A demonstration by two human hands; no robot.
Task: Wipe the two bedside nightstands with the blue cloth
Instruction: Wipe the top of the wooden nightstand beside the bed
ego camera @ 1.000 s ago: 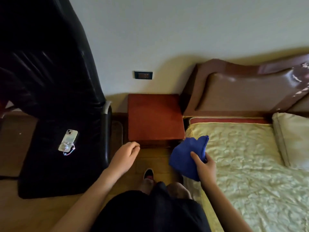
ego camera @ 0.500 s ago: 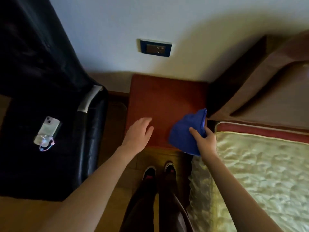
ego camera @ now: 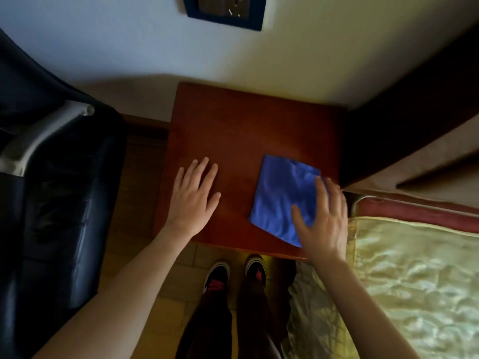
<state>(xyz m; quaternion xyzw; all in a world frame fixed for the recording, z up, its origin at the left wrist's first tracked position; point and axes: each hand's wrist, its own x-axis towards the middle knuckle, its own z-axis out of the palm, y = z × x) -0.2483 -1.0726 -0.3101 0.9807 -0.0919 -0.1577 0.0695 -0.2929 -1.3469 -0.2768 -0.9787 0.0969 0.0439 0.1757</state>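
Observation:
A reddish-brown wooden nightstand point(ego camera: 241, 130) stands against the wall, seen from straight above. The blue cloth point(ego camera: 280, 195) lies flat on its right half, folded into a rough rectangle. My right hand point(ego camera: 324, 218) rests on the cloth's right edge with fingers spread, pressing it onto the top. My left hand point(ego camera: 194, 195) lies flat on the nightstand's left front part, fingers apart, holding nothing. Only this one nightstand is in view.
A black leather chair point(ego camera: 51, 203) with a metal armrest stands close on the left. The bed point(ego camera: 414, 281) with a pale quilted cover and a brown headboard point(ego camera: 427, 151) adjoins the nightstand on the right. A wall socket point(ego camera: 225, 9) is above. My shoes point(ego camera: 236, 273) stand on the floor.
I have leaned in over the nightstand. The cloth went from hanging in my right hand to lying flat on the top. My left hand came down flat on the wood.

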